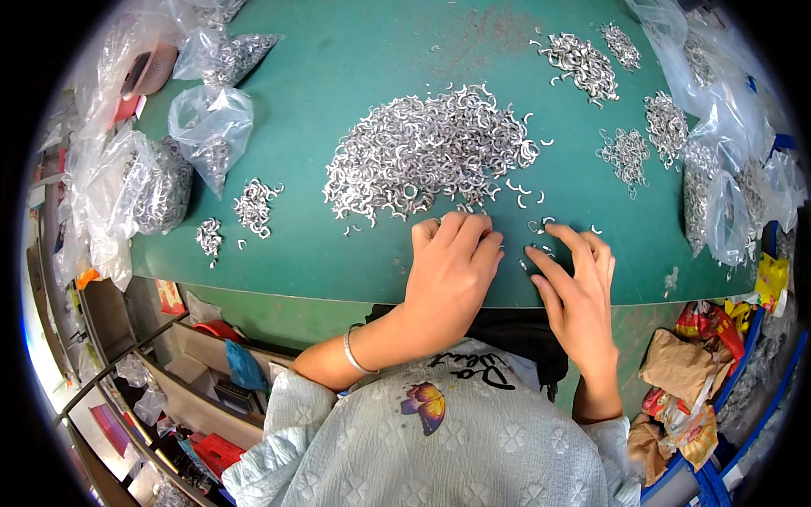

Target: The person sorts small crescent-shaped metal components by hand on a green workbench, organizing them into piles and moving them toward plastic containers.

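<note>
Two bare hands sort small curved metal clips on a green table (338, 253).

Left hand (449, 266) lies palm-down, fingers together, at the near edge of the big clip pile (427, 152) just beyond; right hand (579, 287), fingers spread, seemingly presses a few loose clips (541, 226).

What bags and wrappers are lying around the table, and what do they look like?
Clear plastic bags: left side of the green table, crumpled, holding silvery metal rings.
More clear bags: right edge of the table, see-through, also with rings inside.
Colourful wrappers: lower right below the table, red and yellow, crinkled.
Brown paper bag: beside those wrappers, crumpled.
No screens show.
</note>
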A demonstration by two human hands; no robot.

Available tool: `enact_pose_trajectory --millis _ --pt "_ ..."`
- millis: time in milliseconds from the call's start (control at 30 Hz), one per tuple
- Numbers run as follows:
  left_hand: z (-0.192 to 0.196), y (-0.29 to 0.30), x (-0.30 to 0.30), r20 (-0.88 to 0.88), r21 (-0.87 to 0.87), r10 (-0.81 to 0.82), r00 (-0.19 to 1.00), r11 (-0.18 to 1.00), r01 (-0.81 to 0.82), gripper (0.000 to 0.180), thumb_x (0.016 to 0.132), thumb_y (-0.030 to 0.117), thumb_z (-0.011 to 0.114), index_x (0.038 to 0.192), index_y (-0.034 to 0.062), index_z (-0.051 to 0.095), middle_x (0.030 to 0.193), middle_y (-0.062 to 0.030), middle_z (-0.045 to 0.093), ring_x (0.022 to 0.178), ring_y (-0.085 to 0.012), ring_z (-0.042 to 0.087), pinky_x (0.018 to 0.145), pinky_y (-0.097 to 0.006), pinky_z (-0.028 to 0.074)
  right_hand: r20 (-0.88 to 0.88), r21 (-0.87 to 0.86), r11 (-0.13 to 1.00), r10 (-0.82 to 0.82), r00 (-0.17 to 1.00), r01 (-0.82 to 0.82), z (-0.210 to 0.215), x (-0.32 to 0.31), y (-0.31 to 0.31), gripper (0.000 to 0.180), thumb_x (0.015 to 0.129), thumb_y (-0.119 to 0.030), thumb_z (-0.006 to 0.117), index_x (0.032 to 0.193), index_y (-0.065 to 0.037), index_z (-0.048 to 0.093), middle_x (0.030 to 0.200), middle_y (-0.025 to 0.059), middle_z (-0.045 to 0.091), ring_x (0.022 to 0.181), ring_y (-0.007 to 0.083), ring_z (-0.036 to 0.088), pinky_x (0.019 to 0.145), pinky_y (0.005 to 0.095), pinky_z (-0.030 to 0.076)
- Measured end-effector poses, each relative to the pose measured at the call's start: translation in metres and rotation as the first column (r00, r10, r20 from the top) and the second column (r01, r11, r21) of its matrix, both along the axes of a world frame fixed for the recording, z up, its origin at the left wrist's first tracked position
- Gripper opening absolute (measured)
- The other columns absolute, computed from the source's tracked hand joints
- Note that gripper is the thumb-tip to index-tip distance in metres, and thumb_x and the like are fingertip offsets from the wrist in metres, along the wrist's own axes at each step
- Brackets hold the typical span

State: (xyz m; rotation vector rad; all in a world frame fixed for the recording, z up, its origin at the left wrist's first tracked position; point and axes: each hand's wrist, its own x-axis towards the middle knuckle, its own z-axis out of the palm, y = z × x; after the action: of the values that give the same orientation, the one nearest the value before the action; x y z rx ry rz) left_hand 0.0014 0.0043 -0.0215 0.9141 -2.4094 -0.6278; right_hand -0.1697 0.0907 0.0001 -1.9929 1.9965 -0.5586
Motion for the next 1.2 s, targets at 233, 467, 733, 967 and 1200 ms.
enact_pose_trajectory --millis 233,467,733,967,1200 --pt "-0.005 0.010 -0.003 0.007 0.003 -0.088 0.996 0.996 0.088 0.023 0.075 0.004 0.070 0.098 0.0037 0.066 0.098 -0.0063 0.060 0.088 -0.0225 0.055 0.077 -0.038 0.034 0.142 -0.082 0.989 -0.112 0.984 0.124 -0.011 -0.007 0.007 0.027 0.078 -0.002 0.069 0.105 -0.002 0.067 0.107 0.0102 0.058 0.091 0.0286 0.053 0.080 0.0386 0.042" --pt "0.002 0.024 0.004 -0.285 0.317 -0.097 0.953 0.929 0.190 0.017 0.086 0.003 0.065 0.103 -0.0006 0.066 0.097 -0.0108 0.062 0.082 -0.0227 0.060 0.073 -0.035 0.046 0.233 -0.087 0.991 -0.084 0.969 0.107 -0.012 -0.007 0.009 0.033 0.078 0.002 0.069 0.110 0.000 0.066 0.104 0.0119 0.058 0.084 0.0281 0.052 0.075 0.0368 0.045" --pt "-0.052 0.053 0.022 -0.386 0.737 0.171 0.906 -0.534 0.415 0.037 0.104 0.022 0.043 0.127 -0.0049 0.055 0.119 -0.0185 0.062 0.106 -0.0246 0.063 0.093 -0.034 0.050 0.332 -0.082 0.995 -0.023 0.943 0.053 -0.015 -0.002 0.007 0.033 0.078 0.004 0.068 0.111 0.003 0.064 0.108 0.0124 0.060 0.088 0.0287 0.054 0.076 0.0372 0.046" --pt "-0.073 0.054 0.006 -0.377 0.505 0.377 0.846 -0.682 0.529 0.061 0.105 0.041 0.031 0.142 -0.0071 0.035 0.143 -0.0237 0.043 0.133 -0.0293 0.045 0.112 -0.040 0.037 0.282 -0.126 0.992 0.060 0.957 -0.025 -0.021 0.006 0.017 0.033 0.078 0.004 0.067 0.111 0.003 0.064 0.119 0.0146 0.059 0.106 0.0340 0.055 0.089 0.0427 0.045" --pt "-0.097 0.059 0.002 -0.418 0.308 0.546 0.726 -0.666 0.679 0.059 0.104 0.047 0.033 0.140 0.0008 0.040 0.139 -0.0204 0.049 0.127 -0.0306 0.051 0.110 -0.043 0.041 0.272 -0.080 0.994 0.088 0.958 -0.069 -0.019 0.016 0.024 0.031 0.078 0.003 0.067 0.108 0.008 0.064 0.125 0.0192 0.059 0.122 0.0387 0.052 0.099 0.0483 0.043"
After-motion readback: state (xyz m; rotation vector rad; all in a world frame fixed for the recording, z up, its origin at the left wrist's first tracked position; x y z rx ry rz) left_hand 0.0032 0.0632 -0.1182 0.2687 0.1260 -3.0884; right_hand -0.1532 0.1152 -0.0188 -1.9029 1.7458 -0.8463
